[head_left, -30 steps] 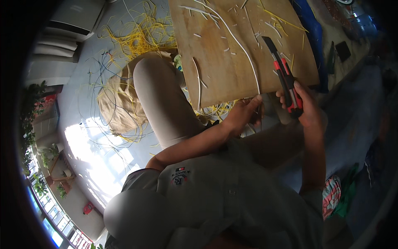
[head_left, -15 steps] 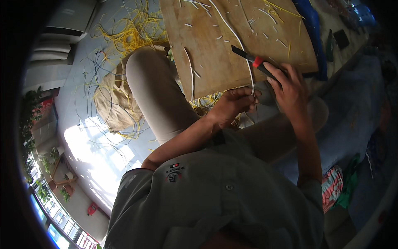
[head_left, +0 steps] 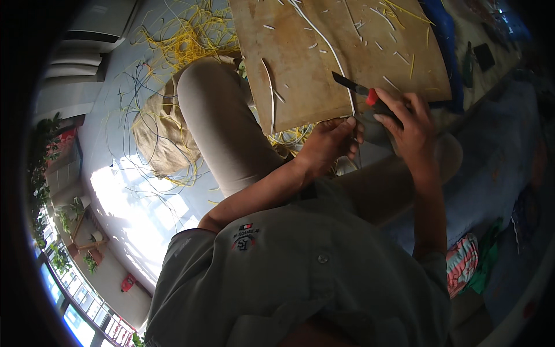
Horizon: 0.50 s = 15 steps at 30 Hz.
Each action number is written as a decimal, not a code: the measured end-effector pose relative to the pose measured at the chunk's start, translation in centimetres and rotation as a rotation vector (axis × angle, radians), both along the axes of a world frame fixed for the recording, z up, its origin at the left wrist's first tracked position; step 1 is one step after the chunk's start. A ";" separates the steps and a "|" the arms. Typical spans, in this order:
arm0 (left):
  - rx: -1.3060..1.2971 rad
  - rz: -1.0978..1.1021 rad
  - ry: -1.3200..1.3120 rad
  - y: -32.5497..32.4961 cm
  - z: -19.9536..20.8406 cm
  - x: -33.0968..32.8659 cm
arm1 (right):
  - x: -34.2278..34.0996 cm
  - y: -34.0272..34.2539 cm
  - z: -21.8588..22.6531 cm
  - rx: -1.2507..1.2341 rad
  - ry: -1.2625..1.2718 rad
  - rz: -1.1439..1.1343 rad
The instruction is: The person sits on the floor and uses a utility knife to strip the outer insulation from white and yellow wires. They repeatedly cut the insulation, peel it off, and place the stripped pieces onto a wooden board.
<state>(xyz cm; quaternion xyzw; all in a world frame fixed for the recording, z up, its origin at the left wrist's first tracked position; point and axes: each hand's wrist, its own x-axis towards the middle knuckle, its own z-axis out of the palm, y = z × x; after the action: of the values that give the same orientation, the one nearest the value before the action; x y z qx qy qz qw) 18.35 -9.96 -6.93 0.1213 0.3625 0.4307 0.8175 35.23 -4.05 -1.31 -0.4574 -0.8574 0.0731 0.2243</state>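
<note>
A wooden board lies in front of me with a long white wire running down it to the near edge. There my left hand pinches the wire between thumb and fingers; a thin end hangs below the hand. My right hand is closed round the red and black handle of a utility knife. Its dark blade points up and left and lies over the wire, a little beyond my left hand. Whether blade and wire touch, I cannot tell.
White wire scraps and yellow bits are strewn over the board. A tangle of yellow wire lies on the floor at the far left, near a brown sack. A dark flat object sits at the far right.
The knife has shifted slightly right and down, and its blade lies nearer my left hand. My left thumb has pressed onto the wire at the board's edge. The view has shifted a little.
</note>
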 end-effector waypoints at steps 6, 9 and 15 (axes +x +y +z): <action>-0.023 0.023 0.019 0.0 0.3 0.1 | 0.6 -0.8 0.2 0.175 -0.091 0.126; -0.037 0.034 -0.003 0.1 0.6 0.1 | 0.4 -1.1 0.3 0.246 -0.115 0.149; -0.025 0.038 -0.040 0.0 0.1 0.1 | 0.2 -1.5 -0.9 0.168 -0.073 0.072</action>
<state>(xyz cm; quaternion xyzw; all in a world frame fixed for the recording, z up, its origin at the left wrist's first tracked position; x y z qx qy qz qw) 18.45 -9.94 -6.81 0.0954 0.3539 0.4440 0.8176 35.48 -5.58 -2.17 -0.4081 -0.8841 -0.0081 0.2276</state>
